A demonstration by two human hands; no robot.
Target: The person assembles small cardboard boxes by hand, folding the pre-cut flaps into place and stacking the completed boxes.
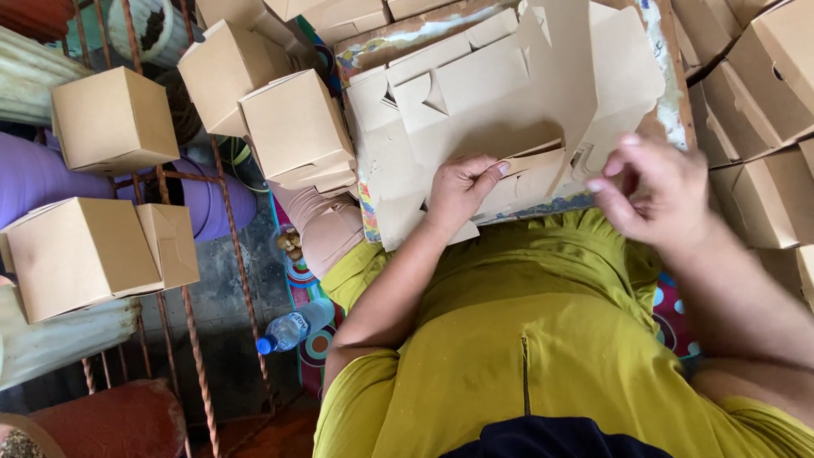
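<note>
Pressing down with its fingers curled, the left hand (458,188) is laid flat on an unfolded brown cardboard box blank (500,102), closed around nothing. Just right of it, the right hand (653,191) is held at the blank's edge, where a flap is pinched between thumb and forefinger. The blank is spread over a worn board (674,93) resting on the lap, directly beneath and beyond both hands. Nearer than the hands, an olive-yellow garment (543,339) is seen. Well left of the left hand, a plastic water bottle (292,326) is lying on the floor. Farther out, finished folded boxes (297,127) are stacked to the left, with more folded boxes (763,76) piled to the right.
</note>
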